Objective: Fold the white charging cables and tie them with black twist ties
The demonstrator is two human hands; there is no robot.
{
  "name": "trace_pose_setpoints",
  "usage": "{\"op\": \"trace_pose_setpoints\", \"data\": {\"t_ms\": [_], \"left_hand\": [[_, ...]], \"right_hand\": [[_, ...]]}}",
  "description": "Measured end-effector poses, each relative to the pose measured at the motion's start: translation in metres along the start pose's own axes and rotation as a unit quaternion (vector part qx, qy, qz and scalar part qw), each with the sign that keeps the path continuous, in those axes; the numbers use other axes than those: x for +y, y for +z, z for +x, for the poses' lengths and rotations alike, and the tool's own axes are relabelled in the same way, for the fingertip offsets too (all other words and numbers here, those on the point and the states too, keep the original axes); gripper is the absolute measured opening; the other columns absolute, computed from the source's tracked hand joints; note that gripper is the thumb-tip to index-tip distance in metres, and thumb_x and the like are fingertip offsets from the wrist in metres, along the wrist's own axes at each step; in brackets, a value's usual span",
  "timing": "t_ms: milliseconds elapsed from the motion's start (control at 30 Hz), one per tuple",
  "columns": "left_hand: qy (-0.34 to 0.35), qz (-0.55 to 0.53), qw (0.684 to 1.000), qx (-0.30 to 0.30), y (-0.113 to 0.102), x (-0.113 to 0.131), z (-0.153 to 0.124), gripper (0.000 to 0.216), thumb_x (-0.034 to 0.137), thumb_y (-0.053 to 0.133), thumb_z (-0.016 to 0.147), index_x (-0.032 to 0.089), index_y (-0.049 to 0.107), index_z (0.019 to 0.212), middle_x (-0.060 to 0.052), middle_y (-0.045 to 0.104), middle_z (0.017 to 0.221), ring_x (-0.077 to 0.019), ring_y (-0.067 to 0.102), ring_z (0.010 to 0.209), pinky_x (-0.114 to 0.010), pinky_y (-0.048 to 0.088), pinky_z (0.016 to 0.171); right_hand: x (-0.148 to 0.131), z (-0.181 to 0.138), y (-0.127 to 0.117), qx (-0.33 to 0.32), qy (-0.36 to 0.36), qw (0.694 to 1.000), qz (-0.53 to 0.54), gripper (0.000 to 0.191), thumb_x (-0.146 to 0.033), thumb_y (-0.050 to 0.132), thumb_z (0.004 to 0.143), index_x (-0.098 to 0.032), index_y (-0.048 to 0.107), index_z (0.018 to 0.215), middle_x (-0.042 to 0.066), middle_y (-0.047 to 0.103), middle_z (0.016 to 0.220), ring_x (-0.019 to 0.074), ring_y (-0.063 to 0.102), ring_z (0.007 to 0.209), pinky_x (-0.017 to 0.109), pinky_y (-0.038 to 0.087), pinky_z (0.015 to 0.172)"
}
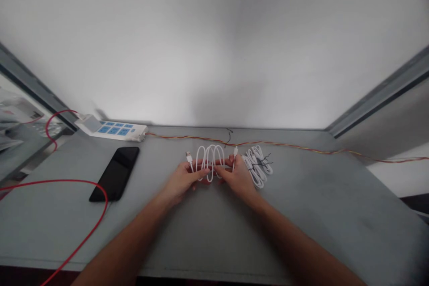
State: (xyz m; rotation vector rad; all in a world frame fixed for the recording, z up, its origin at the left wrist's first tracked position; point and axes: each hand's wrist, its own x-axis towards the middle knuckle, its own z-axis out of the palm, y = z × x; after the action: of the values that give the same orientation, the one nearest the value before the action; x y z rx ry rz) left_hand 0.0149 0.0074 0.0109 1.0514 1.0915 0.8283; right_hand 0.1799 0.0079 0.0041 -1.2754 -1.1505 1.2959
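Observation:
A white USB charging cable (210, 148), wound in loose loops, is held between both hands above the grey table. My left hand (182, 181) grips the loops from the left, thumb on top, with the USB plug (189, 157) standing up beside its fingers. From the right, my right hand (238, 178) pinches the same loops, and the cable's smaller plug (235, 151) sticks up by its index finger. Just right of that hand lie white cable bundles (257, 167) bound with thin black ties. Fingers under the loops are partly hidden.
A black smartphone (115, 173) lies at the left, with a red cable (105, 205) crossing its lower corner. Behind it sits a white power strip (117, 130) with blue sockets and a plugged-in adapter (90, 122). A twisted wire (284, 144) runs along the back, near a loose black tie (229, 136).

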Motion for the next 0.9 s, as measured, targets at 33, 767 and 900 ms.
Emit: {"op": "trace_pose_setpoints", "data": {"t_ms": [33, 767, 900], "left_hand": [[0.001, 0.006, 1.0, 0.001, 0.0002, -0.0005, 0.0001, 0.038, 0.037, 0.073, 0.07, 0.016, 0.068, 0.101, -0.007, 0.072, 0.083, -0.0128, 0.066, 0.061, -0.015, 0.026, 0.037], [0.055, -0.036, 0.988, 0.139, -0.0045, -0.0019, 0.0075, 0.04, 0.032, 0.074, 0.069, 0.015, 0.063, 0.104, -0.012, 0.071, 0.106, -0.0163, 0.069, 0.066, -0.017, 0.029, 0.036], [0.061, -0.031, 0.989, 0.133, -0.0053, -0.0033, 0.0084, 0.039, 0.033, 0.074, 0.07, 0.015, 0.066, 0.103, -0.012, 0.071, 0.106, -0.0163, 0.069, 0.066, -0.017, 0.028, 0.036]], "right_hand": [[-0.0002, -0.0001, 0.0007, 0.0, 0.003, 1.0, 0.01, 0.048, -0.033, 0.07, 0.063, -0.026, 0.026, 0.08, 0.002, 0.064, 0.087, 0.0203, 0.068, 0.068, 0.027, 0.053, 0.042], [0.0022, 0.0047, -0.0021, 0.003, 0.001, 0.995, 0.104, 0.057, -0.029, 0.077, 0.058, -0.026, 0.024, 0.08, -0.004, 0.06, 0.083, 0.0186, 0.07, 0.063, 0.028, 0.056, 0.051], [0.0026, 0.0049, -0.0023, 0.005, -0.003, 0.996, 0.094, 0.055, -0.03, 0.076, 0.059, -0.025, 0.025, 0.079, -0.004, 0.06, 0.083, 0.0179, 0.069, 0.061, 0.028, 0.055, 0.05]]}}
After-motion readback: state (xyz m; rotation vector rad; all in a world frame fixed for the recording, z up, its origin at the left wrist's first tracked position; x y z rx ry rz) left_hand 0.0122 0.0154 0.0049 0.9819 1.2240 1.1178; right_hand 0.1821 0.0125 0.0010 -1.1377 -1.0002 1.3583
